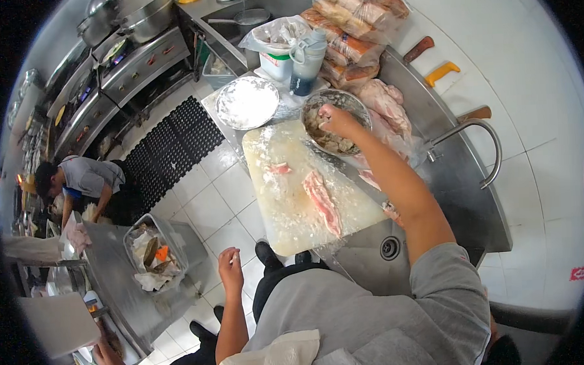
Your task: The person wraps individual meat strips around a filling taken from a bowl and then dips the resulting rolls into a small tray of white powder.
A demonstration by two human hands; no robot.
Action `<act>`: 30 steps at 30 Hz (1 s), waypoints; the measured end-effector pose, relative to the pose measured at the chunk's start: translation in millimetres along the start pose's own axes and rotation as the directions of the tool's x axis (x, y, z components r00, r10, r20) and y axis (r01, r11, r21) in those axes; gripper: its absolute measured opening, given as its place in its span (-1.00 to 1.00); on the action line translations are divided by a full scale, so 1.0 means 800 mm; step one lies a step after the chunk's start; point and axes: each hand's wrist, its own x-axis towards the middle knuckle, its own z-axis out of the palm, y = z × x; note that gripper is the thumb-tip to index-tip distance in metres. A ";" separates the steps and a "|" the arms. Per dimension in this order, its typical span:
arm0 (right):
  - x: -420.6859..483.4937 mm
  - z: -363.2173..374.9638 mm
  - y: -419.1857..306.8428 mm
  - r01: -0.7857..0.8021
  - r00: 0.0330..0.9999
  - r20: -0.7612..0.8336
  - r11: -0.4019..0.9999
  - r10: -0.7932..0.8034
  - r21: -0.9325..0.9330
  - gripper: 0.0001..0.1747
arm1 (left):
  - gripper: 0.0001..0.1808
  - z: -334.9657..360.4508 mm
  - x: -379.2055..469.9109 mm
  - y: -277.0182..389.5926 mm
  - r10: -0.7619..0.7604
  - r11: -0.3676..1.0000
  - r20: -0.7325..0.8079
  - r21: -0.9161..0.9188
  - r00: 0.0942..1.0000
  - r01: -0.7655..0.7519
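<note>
My right hand is over a round metal bowl of pale, wet-looking mixture, its fingers bent together at the bowl's middle; whether they pinch anything is unclear. My left hand hangs beside my body over the floor, fingers curled, with nothing visible in it. In front of me a white cutting board, dusted with flour-like powder, bears a long strip of raw meat and a small meat piece. A plate of white powder lies beyond the board. More raw meat is piled right of the bowl.
A lidded bottle and a bag-lined tub stand behind the bowl, near bagged food. A faucet arches at right; knives are along the wall side. A waste bin and a co-worker are at left.
</note>
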 end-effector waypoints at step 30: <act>0.017 -0.028 0.032 0.198 0.980 -0.014 0.980 -0.198 -0.010 -0.72 | -0.89 -0.011 -0.007 -0.007 0.057 0.998 -0.039 -0.004 0.998 -0.057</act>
